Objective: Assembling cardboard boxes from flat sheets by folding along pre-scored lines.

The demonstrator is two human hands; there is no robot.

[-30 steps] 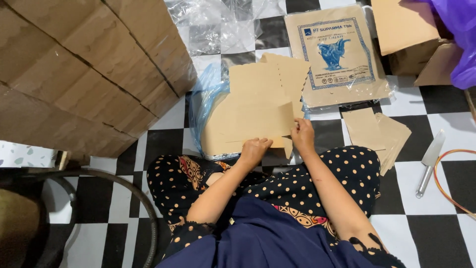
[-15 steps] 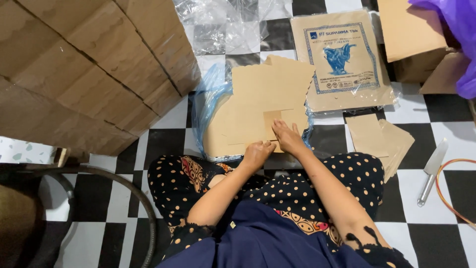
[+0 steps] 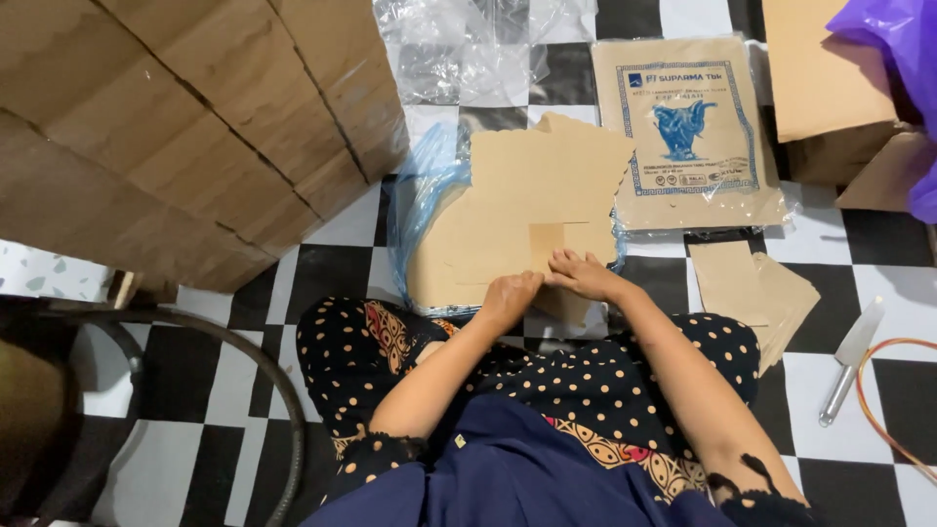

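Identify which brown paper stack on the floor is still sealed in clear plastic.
The printed pack with the blue picture, upper right. The sheets under both hands lie bare, and the small pile is loose.

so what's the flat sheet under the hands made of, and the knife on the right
The flat sheet looks like thin brown kraft paper or light card: matte, tan, with a sharp fold line where the left hand and right hand press it. The knife seems to be metal: pale, smooth, slightly shiny blade; its handle looks metallic too, though it is small.
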